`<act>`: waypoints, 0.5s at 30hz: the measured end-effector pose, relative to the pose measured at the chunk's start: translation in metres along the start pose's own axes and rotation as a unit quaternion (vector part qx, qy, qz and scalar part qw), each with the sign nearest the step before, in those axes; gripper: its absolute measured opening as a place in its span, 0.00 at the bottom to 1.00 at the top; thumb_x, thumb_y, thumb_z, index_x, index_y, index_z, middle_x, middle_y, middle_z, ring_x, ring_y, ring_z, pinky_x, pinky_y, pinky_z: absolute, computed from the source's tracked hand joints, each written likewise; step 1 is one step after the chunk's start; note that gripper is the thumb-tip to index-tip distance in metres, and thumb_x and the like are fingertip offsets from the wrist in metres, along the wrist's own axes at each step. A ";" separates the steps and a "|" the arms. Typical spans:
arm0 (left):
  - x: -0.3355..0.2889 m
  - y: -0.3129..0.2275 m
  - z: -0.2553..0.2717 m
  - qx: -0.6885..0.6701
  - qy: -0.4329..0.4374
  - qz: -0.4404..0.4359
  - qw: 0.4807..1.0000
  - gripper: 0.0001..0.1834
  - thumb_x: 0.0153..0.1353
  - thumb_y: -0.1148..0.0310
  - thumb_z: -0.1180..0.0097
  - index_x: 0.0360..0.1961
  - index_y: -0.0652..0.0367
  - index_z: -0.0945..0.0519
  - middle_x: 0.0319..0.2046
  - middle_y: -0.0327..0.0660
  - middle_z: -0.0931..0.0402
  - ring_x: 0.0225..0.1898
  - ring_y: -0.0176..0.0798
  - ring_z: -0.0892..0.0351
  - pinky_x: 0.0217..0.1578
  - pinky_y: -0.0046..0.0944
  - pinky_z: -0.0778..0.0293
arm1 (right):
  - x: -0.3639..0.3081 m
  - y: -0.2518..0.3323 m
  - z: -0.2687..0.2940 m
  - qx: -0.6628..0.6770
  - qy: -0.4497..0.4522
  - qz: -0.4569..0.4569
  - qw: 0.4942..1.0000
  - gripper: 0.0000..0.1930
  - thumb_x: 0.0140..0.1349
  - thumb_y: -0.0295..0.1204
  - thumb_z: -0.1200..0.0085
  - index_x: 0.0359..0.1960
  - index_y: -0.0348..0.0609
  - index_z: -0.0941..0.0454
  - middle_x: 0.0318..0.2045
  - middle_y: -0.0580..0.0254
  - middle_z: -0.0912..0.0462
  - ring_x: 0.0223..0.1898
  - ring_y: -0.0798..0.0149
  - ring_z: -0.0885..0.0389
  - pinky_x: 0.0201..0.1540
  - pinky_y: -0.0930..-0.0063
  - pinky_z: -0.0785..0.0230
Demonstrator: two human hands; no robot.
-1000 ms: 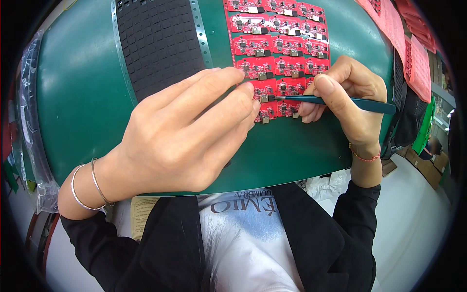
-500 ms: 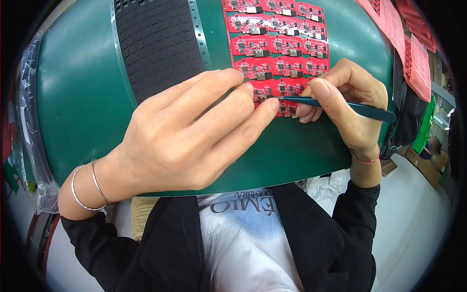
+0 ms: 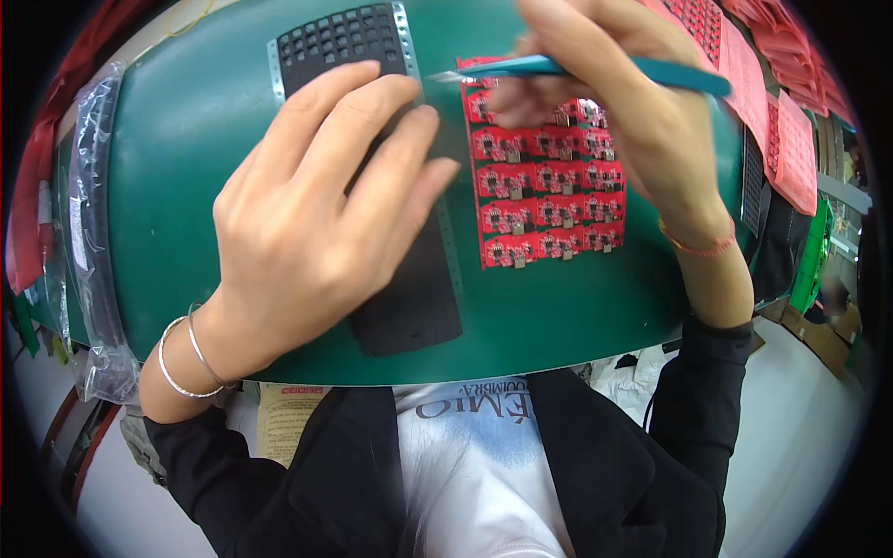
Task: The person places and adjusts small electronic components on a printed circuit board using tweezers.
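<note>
My left hand rests over a black sheet of small foam-like pads, its fingers spread and holding nothing visible. The sheet has pale perforated side strips, and square gaps show at its far end. In my right hand is a pair of teal tweezers, pinched between thumb and fingers. Their tips point left, between the sheet and a panel of red circuit boards, and are blurred by motion. My right hand covers the panel's far right part. Rows of boards with small metal connectors lie along the panel.
A green mat covers the table. Clear plastic packaging lies along its left edge. At the far right are pink sheets and a black bag-like item. A white wrapper sits by the near edge.
My left hand has moved left, from the circuit boards onto the black sheet. My right hand has carried the tweezers up and away from the boards. The panel and sheet appear nearer me.
</note>
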State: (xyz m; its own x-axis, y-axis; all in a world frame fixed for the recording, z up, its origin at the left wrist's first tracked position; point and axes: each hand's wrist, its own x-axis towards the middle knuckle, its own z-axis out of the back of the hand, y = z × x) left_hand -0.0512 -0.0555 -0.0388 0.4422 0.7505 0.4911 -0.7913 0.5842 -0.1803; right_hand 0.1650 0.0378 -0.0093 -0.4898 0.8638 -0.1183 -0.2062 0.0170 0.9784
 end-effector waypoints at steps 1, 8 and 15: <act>-0.002 0.001 -0.002 0.004 -0.004 -0.002 1.000 0.16 0.51 0.77 0.29 0.43 0.69 0.14 0.45 0.49 0.16 0.48 0.55 0.14 0.47 0.45 0.17 | 0.013 0.006 -0.006 0.058 0.024 -0.057 0.996 0.15 0.75 0.37 0.43 0.36 0.36 0.22 0.27 0.53 0.13 0.26 0.69 0.14 0.29 0.79 0.20; -0.001 0.004 -0.008 0.031 -0.014 0.009 0.999 0.14 0.50 0.78 0.30 0.40 0.69 0.13 0.43 0.47 0.15 0.47 0.48 0.13 0.44 0.38 0.16 | 0.059 -0.002 -0.034 0.110 0.084 -0.069 0.988 0.14 0.74 0.36 0.41 0.34 0.36 0.21 0.27 0.60 0.13 0.27 0.74 0.16 0.30 0.82 0.23; -0.005 0.011 -0.007 0.043 -0.006 0.001 0.999 0.14 0.50 0.75 0.31 0.39 0.68 0.12 0.43 0.47 0.14 0.48 0.46 0.13 0.45 0.36 0.17 | 0.068 -0.003 -0.045 0.104 0.075 -0.100 0.987 0.13 0.73 0.33 0.40 0.33 0.36 0.21 0.27 0.59 0.12 0.28 0.74 0.15 0.30 0.82 0.22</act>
State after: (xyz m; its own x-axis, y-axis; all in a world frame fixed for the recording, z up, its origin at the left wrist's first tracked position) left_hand -0.0587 -0.0505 -0.0495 0.4364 0.7473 0.5011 -0.8252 0.5544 -0.1080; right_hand 0.0946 0.0739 -0.0275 -0.5793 0.7493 -0.3208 -0.1409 0.2955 0.9449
